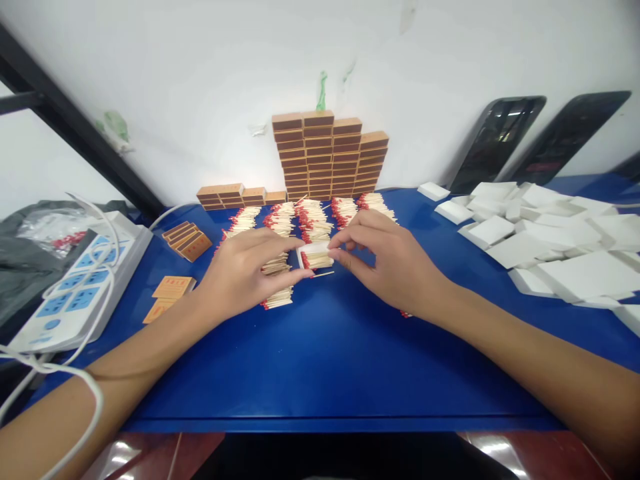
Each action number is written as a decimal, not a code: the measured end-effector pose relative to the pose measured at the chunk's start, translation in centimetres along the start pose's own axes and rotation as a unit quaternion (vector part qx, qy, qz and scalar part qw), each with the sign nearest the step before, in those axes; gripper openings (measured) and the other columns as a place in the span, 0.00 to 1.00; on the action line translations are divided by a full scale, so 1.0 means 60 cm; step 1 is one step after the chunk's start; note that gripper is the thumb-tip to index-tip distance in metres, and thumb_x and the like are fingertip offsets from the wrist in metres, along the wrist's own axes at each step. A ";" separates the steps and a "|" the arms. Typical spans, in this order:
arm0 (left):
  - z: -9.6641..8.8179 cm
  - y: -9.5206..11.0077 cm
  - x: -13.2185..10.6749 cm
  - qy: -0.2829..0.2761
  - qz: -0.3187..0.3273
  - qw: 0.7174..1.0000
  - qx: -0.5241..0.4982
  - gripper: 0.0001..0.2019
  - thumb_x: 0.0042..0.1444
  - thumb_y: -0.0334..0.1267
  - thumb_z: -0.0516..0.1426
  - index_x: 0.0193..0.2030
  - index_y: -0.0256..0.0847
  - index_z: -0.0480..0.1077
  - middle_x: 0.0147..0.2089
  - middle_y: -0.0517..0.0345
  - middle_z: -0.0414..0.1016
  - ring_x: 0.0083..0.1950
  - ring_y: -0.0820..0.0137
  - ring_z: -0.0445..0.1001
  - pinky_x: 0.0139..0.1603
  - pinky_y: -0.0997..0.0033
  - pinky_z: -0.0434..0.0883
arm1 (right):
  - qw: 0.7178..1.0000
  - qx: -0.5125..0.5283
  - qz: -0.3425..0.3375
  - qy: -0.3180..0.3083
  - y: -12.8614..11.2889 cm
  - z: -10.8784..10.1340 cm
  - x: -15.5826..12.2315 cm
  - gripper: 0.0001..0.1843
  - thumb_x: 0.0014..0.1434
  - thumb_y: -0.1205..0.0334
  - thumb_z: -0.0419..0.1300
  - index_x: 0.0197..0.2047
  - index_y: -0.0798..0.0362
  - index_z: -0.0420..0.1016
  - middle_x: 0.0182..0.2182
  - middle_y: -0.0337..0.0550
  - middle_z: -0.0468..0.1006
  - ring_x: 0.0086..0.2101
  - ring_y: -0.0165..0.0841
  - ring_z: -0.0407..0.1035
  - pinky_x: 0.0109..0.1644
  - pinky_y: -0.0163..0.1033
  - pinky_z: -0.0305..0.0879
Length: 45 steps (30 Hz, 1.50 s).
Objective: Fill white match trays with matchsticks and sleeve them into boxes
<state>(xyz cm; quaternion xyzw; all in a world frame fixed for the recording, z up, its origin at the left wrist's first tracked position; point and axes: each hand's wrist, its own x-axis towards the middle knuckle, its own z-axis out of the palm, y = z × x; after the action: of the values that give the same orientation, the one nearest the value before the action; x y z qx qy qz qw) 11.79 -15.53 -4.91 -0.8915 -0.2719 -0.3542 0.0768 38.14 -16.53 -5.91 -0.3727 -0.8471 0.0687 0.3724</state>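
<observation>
A small white matchbox tray (317,247) is held between my two hands above the middle of the blue table. Red-tipped matches (318,260) lie side by side in it, heads to the left. My left hand (245,267) grips the tray's left end between thumb and fingers. At the right end, my right hand (387,257) pinches the tray with thumb and fingertips. One loose match (324,274) sticks out just below the tray. Behind and partly under my hands run several rows of matches (313,219); some of them are hidden by my fingers.
Stacked brown matchboxes (320,160) stand against the wall, with more loose boxes (187,241) at the left. White empty trays (565,233) are heaped at the right. A power strip (85,280) with white cables lies at the left; two dark phone-like panels (495,143) lean on the wall.
</observation>
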 end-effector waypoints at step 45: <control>-0.001 -0.020 -0.002 0.005 0.005 0.999 0.034 0.17 0.61 0.46 0.71 0.51 0.38 0.80 0.42 0.53 0.87 0.41 0.64 0.84 0.44 0.67 0.78 | 0.991 0.015 -0.006 -0.135 0.011 0.018 -0.014 0.04 0.69 0.66 0.64 0.44 0.52 0.82 0.38 0.46 0.76 0.44 0.41 0.71 0.47 0.44 0.68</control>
<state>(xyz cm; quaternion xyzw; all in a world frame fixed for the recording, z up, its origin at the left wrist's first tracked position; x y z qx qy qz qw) 11.05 -14.58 -5.03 -0.8880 -0.2793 -0.3486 0.1096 38.16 -16.43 -7.44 -0.3493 -0.8907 0.1290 0.2609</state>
